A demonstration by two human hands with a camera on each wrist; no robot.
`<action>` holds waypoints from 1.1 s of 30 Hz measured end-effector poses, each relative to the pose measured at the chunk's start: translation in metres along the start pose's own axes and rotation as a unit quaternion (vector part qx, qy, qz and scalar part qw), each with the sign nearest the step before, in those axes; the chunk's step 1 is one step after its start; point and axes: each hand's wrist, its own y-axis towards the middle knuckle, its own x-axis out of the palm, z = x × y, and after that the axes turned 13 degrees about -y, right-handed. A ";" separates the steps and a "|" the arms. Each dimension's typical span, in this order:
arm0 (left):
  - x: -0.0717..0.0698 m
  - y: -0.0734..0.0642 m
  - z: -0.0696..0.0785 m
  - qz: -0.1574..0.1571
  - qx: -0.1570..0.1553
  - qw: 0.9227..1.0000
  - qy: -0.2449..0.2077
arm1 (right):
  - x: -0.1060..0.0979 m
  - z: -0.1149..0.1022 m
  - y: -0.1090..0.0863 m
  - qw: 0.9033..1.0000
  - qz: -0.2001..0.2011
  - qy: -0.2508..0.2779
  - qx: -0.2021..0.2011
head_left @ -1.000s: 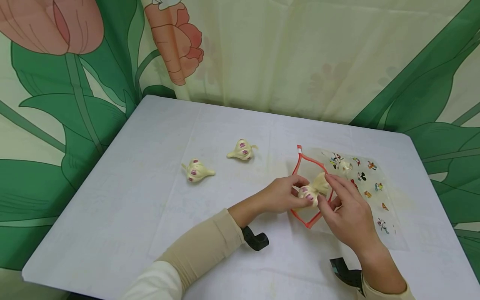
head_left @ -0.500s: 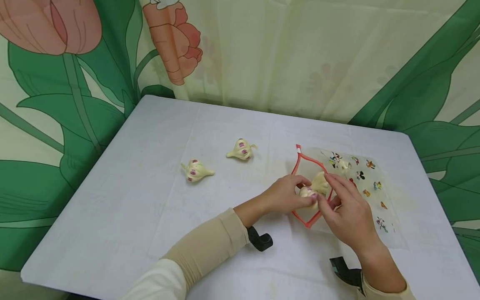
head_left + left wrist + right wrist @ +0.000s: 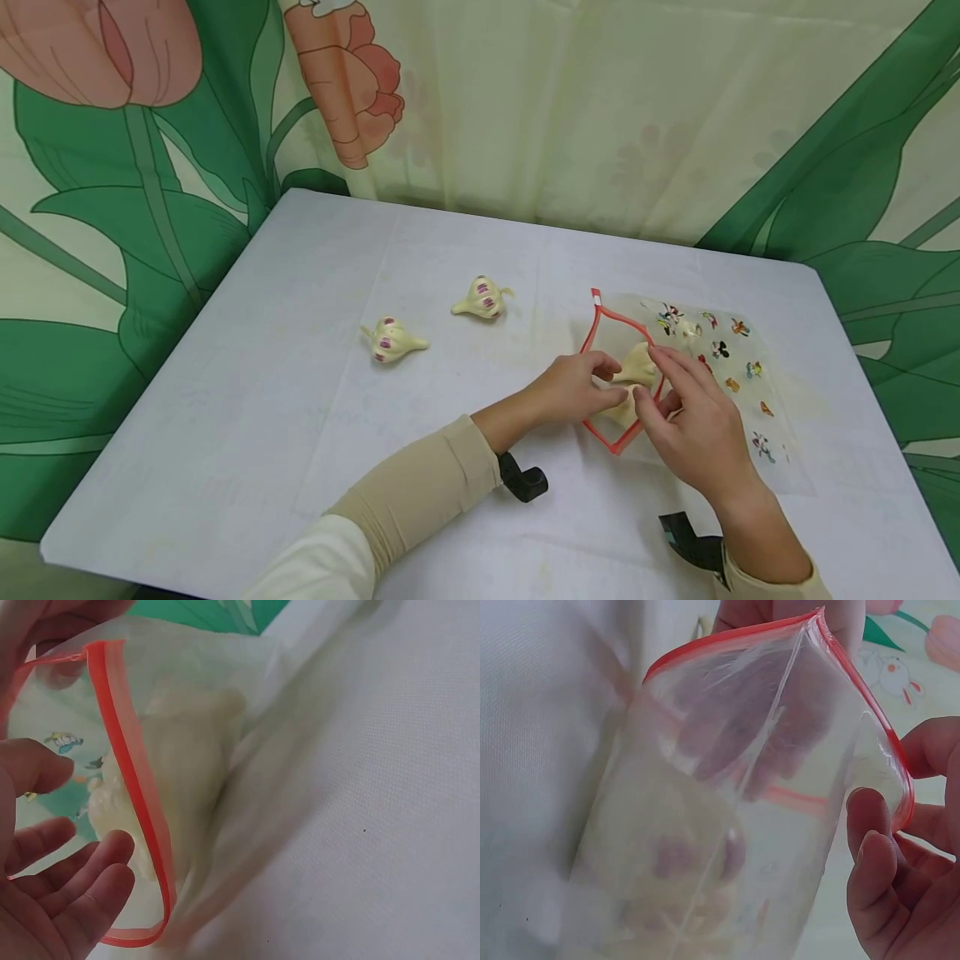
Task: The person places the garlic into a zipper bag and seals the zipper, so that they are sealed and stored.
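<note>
A clear zip bag (image 3: 738, 433) with a red-edged mouth and cartoon prints lies on the right of the table. Thumb and fingers of my right hand (image 3: 701, 425) pinch the rim, holding the mouth apart. My left hand (image 3: 566, 387) is at the opening, fingers loosely bent and holding nothing; through the clear film the right wrist view shows its fingers (image 3: 742, 742) inside the mouth. Just past them a garlic bulb (image 3: 621, 412) lies in the bag, partly hidden by the hands. Beside it is another garlic bulb (image 3: 637, 365), and a further pale bulb (image 3: 688, 331) shows deeper in.
Two garlic bulbs lie loose on the white-covered table (image 3: 225, 417): one garlic bulb (image 3: 482, 298) toward the middle, one garlic bulb (image 3: 393, 340) nearer the left. A flower-printed curtain (image 3: 525, 108) hangs behind the table's far edge.
My left hand has pushed the purple-marked garlic bulb into the bag's mouth and let go of it; its fingers have spread. My right hand keeps its hold on the rim.
</note>
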 end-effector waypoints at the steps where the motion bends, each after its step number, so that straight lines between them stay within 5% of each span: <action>1: 0.000 0.000 0.000 -0.003 0.001 1.000 0.007 | 0.000 0.000 0.000 1.000 -0.001 0.001 0.001; 9: 0.001 0.000 0.001 -0.027 -0.015 0.997 0.075 | 0.000 -0.001 0.000 1.000 -0.004 0.004 0.006; 27: 0.007 0.006 -0.002 -0.062 -0.025 0.998 -0.011 | 0.000 -0.002 0.000 1.000 -0.005 0.003 0.007; 33: 0.002 0.004 -0.007 -0.084 -0.017 0.993 -0.076 | 0.000 -0.003 -0.001 1.000 -0.015 0.001 0.012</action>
